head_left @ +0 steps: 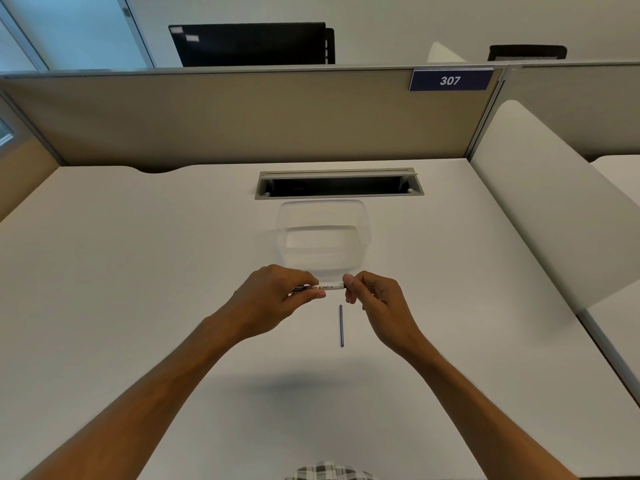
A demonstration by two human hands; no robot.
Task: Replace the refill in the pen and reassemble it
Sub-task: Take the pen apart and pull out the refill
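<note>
While both hands hold the pen above the desk, these lines run from left to right:

Left hand (277, 294): fingers curled round the left part of the pen (318, 288), thumb and fingertips pinching the barrel; it serves as the steady anchor.

Pen: held level in the air between the two hands, just in front of the clear container (323, 233); white barrel with black print, of which "WHITE BOARD" can be read.

Refill (341, 325): a thin dark blue rod lying on the desk (138, 271), pointing away from the person, below the pen and between the wrists, touching neither hand.

Right hand (375, 299): thumb and forefinger pinch the pen's right end, the other fingers loosely curled below.

Step in hand, as I judge it: working the right end of the pen, either to loosen or to seat an end piece.

Doing it well: keep the left grip firm and still, turn or pull with the right fingertips along the barrel's own line, no bending; keep the work over the desk so a small part that slips lands in reach.

Hard to make out: whether the end piece is on, off or half turned; the right fingertips cover it.

Hidden: the pen's left end, inside the left hand.

Uncertain: whether the rod on the desk is the spent refill or the new one, and whether the barrel holds one now.

Container: transparent, and nothing can be made out in it.
</note>
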